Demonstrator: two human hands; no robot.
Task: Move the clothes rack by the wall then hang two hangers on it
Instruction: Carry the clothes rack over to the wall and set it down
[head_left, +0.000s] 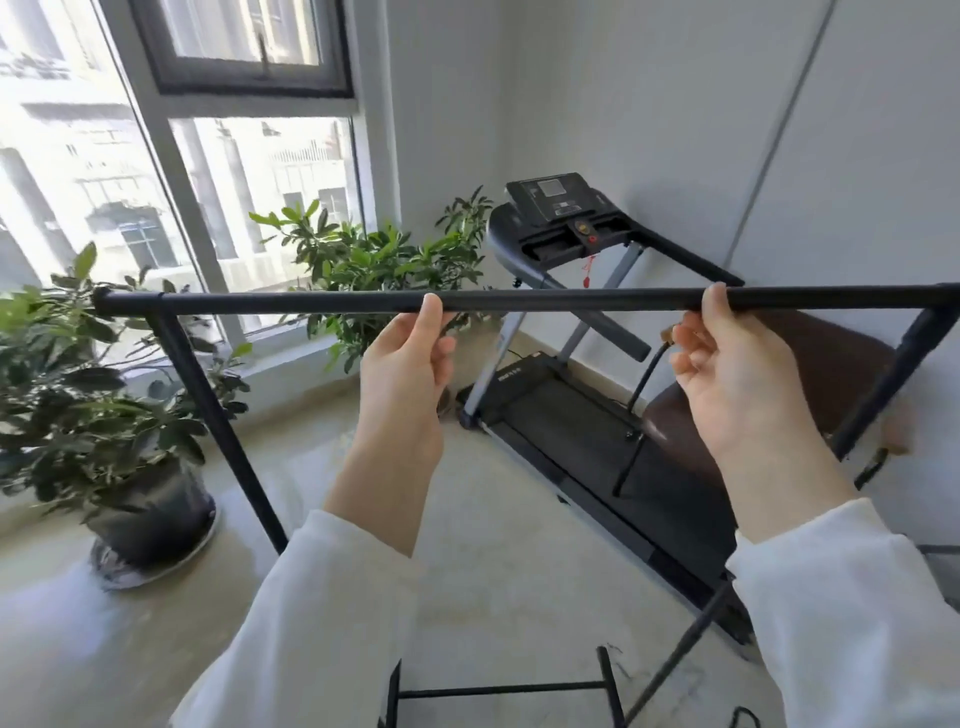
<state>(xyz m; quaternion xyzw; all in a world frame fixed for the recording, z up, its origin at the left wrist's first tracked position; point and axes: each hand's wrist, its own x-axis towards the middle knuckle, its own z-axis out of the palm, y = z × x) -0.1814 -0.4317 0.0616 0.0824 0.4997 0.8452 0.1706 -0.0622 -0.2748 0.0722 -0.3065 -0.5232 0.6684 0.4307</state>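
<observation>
The black metal clothes rack (311, 301) stands right in front of me, its top bar running across the whole view at chest height. My left hand (405, 364) holds the bar near its middle, thumb on top. My right hand (732, 364) grips the bar further right, thumb over it. Slanted legs drop from both ends, and a low cross frame (498, 688) shows near the floor. No hangers are in view.
A black treadmill (571, 249) stands behind the rack against the white wall (675, 104). A brown seat (810, 364) sits at the right. Potted plants (104, 395) (379, 260) line the window on the left. Pale floor lies between them.
</observation>
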